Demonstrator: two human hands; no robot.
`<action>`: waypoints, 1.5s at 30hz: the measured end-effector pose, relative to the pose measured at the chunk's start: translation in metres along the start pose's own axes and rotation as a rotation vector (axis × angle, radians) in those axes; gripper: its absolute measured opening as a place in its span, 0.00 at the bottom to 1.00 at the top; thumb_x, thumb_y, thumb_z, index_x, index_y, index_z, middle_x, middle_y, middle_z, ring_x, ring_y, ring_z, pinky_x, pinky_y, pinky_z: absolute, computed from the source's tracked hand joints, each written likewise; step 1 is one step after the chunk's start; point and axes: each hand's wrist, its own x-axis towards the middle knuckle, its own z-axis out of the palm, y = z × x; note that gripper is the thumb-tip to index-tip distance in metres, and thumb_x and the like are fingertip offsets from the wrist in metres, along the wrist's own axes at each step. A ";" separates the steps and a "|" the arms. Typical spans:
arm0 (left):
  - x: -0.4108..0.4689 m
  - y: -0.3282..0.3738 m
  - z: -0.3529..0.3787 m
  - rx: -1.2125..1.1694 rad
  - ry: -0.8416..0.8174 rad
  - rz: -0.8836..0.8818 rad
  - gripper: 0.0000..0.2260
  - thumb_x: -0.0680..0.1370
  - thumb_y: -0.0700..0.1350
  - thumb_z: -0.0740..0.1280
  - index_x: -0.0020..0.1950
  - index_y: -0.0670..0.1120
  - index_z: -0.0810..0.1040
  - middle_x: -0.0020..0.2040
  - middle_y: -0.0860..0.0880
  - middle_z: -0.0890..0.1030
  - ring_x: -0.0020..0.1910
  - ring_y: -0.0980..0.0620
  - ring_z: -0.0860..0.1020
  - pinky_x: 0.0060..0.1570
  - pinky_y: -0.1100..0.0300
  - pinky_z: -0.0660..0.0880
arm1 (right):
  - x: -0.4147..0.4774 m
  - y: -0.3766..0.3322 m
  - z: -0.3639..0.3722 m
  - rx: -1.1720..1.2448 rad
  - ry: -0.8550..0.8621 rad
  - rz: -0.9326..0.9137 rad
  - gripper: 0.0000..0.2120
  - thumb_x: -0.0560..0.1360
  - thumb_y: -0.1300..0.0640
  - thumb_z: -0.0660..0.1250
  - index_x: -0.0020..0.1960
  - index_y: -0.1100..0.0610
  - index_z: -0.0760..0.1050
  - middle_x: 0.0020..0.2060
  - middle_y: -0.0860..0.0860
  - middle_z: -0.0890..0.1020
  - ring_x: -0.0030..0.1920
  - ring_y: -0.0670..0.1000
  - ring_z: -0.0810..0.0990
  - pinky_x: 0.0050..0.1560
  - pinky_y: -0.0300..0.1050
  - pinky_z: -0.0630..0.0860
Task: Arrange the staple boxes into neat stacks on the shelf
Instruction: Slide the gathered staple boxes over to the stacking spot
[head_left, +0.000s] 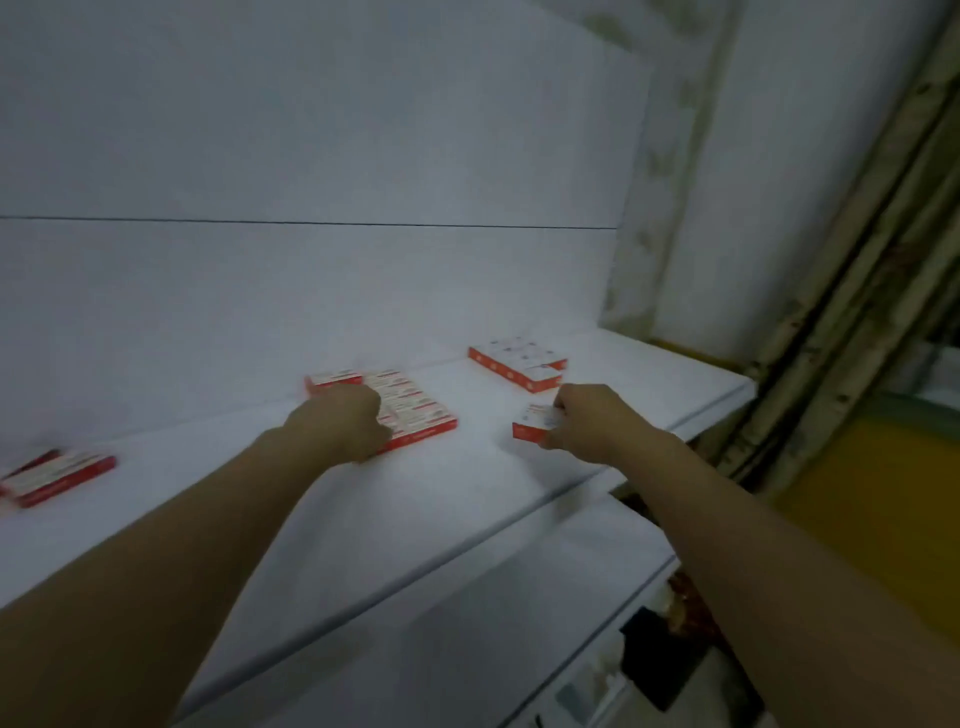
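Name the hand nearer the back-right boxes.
Right. The right hand, holding a small box, is in front of the back-right boxes; the left hand is farther left, on the middle boxes.

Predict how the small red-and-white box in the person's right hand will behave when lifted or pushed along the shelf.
The small box probably stays stiff: its edges look square in the right hand. It likely lifts easily, being small beside that hand. Pushed on the smooth white shelf, it should slide flat, not roll.

One shelf (467, 483). Two hands: left hand (343, 421), right hand (587, 423). One single box (530, 423). Three box groups (blur hides each count): left cluster (57, 478), middle cluster (415, 415), right cluster (514, 361).
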 end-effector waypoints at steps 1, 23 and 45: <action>0.008 0.024 0.001 0.001 -0.001 0.047 0.18 0.78 0.52 0.62 0.63 0.42 0.75 0.63 0.43 0.76 0.61 0.45 0.74 0.59 0.56 0.71 | -0.006 0.022 -0.005 -0.003 0.010 0.043 0.23 0.73 0.48 0.68 0.63 0.59 0.70 0.59 0.56 0.75 0.58 0.56 0.73 0.55 0.44 0.69; 0.067 0.463 0.065 -0.131 -0.113 0.511 0.11 0.79 0.48 0.62 0.48 0.41 0.76 0.41 0.48 0.73 0.42 0.50 0.72 0.37 0.61 0.67 | -0.086 0.402 -0.082 -0.017 0.050 0.531 0.20 0.76 0.51 0.67 0.63 0.60 0.70 0.58 0.58 0.76 0.55 0.57 0.76 0.51 0.49 0.75; 0.304 0.418 0.064 -0.093 0.044 0.219 0.16 0.78 0.49 0.62 0.63 0.43 0.73 0.62 0.45 0.74 0.60 0.45 0.74 0.56 0.54 0.72 | 0.229 0.400 -0.085 -0.126 0.092 0.120 0.24 0.73 0.48 0.68 0.64 0.59 0.71 0.61 0.57 0.76 0.60 0.57 0.75 0.59 0.48 0.73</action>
